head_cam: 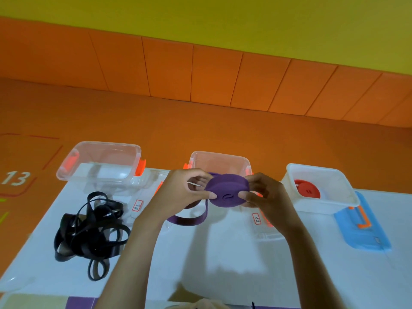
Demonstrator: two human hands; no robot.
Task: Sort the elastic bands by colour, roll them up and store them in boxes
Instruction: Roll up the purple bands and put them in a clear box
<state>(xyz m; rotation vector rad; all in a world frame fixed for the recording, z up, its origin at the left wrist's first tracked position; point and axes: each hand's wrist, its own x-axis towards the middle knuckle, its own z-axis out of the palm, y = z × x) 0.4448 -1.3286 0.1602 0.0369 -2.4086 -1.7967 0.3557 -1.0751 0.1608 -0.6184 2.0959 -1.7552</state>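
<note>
Purple roll: we hold a wound disc of purple elastic band, the purple roll (226,194), in the air above the table, just in front of the middle clear box (219,154).
Loose tail: an unwound length of the same band, the loose tail (187,220), hangs from the roll's left side and loops down onto the table.
Left hand: our left hand (185,192) grips the roll's left edge, thumb in front and curled fingers behind, pinching it.
Right hand: our right hand (265,197) pinches the right edge in the same way, thumb pressed against the flat face.
Black bands: a tangle of black bands (89,230) lies loose on the table to the left, near the left clear box (104,144).
Red roll: a red roll (308,191) sits inside the white box (316,207) at the right.
Blue lid: a blue lid (361,233) lies flat just beside the white box, on its near side.
Labels: we cannot read the small white label (137,205) below the left box, nor its twin (256,219) below the middle one.
Setting: a white table (223,253) stands over an orange floor (200,121).
</note>
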